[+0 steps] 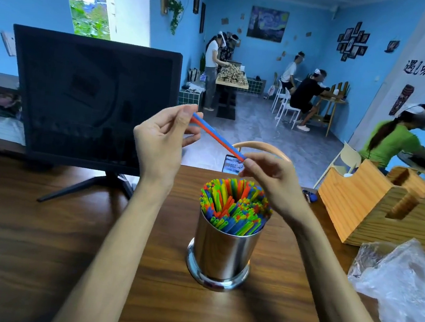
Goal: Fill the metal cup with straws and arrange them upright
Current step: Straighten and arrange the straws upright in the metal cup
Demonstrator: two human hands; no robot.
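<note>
- The tabletop (pixel 37 246) is dark wood grain; both forearms reach forward over it from the near edge.
- The metal cup (pixel 221 252) stands upright on the tabletop between the two forearms, within easy reach of either hand.
- A crumpled clear plastic bag (pixel 401 283) lies at the right, probably the wrapper the straws came in.
- The cup is packed with coloured straws (pixel 235 205); those round the rim stand roughly upright, while those toward the middle lean inward, leaving a hollow. The filling looks nearly done, the straightening less so.
- The right hand (pixel 270 178) hovers just above the far rim of the cup, fingers curled and pinching the lower end of a blue and red pair of straws (pixel 217 136).
- The left hand (pixel 163 139) is raised higher and to the left, thumb and fingers pinching the upper end of the same pair.
- So the pair runs slantwise between the hands, above and beyond the cup and not touching it, likely held at both ends to square it up before it is tipped upright into the hollow.
- A wooden organiser (pixel 375 208) sits at the right, beyond the bag.
- A dark monitor (pixel 91 99) stands at the far left of the tabletop.
</note>
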